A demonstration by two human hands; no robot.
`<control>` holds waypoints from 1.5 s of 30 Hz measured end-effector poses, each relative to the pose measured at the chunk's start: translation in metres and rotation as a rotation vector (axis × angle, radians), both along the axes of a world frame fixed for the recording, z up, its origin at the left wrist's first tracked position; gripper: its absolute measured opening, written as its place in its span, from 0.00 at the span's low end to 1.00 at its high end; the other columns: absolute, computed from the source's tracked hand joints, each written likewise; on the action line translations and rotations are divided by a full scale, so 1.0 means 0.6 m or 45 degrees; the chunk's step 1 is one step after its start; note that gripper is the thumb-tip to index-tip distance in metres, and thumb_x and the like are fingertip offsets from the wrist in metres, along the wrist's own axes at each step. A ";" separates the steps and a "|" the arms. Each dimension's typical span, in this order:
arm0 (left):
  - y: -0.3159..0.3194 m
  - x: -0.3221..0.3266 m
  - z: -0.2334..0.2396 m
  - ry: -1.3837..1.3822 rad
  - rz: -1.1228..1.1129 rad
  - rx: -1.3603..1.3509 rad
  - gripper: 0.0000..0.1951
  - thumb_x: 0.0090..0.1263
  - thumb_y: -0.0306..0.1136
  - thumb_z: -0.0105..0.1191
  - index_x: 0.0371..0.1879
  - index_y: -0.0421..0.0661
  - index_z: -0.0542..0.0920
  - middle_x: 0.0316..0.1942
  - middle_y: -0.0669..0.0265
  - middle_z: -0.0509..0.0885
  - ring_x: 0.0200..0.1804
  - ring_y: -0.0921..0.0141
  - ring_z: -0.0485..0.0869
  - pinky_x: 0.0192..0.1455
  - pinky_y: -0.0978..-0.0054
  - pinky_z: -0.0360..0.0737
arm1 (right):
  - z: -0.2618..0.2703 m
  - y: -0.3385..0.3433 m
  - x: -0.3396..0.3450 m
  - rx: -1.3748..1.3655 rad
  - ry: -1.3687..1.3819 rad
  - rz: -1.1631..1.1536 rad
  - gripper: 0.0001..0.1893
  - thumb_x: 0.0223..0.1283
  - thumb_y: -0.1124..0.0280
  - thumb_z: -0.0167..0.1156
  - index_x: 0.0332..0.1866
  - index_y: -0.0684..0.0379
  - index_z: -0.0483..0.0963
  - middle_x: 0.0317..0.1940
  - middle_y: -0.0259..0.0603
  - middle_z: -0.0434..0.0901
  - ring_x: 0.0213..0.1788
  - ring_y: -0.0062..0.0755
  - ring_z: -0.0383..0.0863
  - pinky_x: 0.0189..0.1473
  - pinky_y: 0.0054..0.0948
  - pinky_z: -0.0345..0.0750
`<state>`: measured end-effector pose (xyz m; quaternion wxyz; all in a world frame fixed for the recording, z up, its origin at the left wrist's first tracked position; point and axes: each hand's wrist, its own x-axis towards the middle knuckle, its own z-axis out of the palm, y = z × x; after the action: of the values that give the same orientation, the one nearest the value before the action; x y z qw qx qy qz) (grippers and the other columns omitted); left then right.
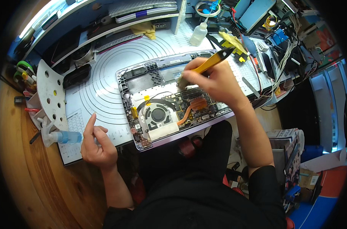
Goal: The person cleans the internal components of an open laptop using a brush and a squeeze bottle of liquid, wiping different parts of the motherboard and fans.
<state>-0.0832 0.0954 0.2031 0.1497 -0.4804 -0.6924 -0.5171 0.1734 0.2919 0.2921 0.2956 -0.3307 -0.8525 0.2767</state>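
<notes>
An opened laptop base [142, 83] lies on a printed work mat, its long near side at the table's front edge. Its cooling fan [157, 115], copper heat pipe [186, 115] and circuit board are exposed. My right hand [212, 81] is closed around a yellow-handled brush [209, 63] with a black end pointing up and to the right. The brush's bristles [182, 83] are over the laptop, near the upper edge of the board; whether they touch it cannot be told. My left hand [99, 143] is raised left of the laptop, holding nothing, with the index finger extended and the others curled.
A pump bottle with blue liquid [67, 137] and a white perforated holder [51, 97] stand left. A black case [77, 76] lies beside the holder. Behind the laptop are a clear squeeze bottle [198, 34] and a shelf [127, 23]. Cables [285, 63] and a metal strip [250, 87] lie right.
</notes>
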 end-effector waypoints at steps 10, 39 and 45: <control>0.000 0.000 -0.004 0.002 -0.024 0.023 0.16 0.76 0.20 0.48 0.56 0.38 0.86 0.22 0.67 0.83 0.23 0.79 0.77 0.28 0.80 0.74 | -0.022 0.041 -0.007 0.226 -0.058 -0.207 0.10 0.65 0.66 0.67 0.37 0.64 0.85 0.23 0.44 0.86 0.26 0.34 0.88 0.35 0.32 0.82; 0.006 0.000 0.003 0.030 -0.041 0.045 0.16 0.70 0.16 0.49 0.52 0.35 0.87 0.19 0.65 0.82 0.20 0.74 0.81 0.26 0.77 0.75 | -0.011 -0.053 -0.028 0.168 -0.046 0.037 0.07 0.62 0.70 0.67 0.34 0.63 0.80 0.25 0.46 0.84 0.27 0.39 0.85 0.34 0.35 0.79; 0.004 -0.003 -0.003 0.028 -0.042 0.049 0.16 0.76 0.20 0.48 0.56 0.36 0.86 0.21 0.66 0.83 0.23 0.79 0.77 0.28 0.79 0.74 | -0.024 -0.062 -0.019 0.002 0.016 0.075 0.06 0.67 0.73 0.67 0.38 0.64 0.82 0.25 0.34 0.82 0.26 0.22 0.80 0.33 0.26 0.76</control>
<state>-0.0851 0.0977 0.2014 0.1579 -0.4945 -0.6725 -0.5275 0.1622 0.2549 0.2776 0.2929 -0.3036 -0.8602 0.2866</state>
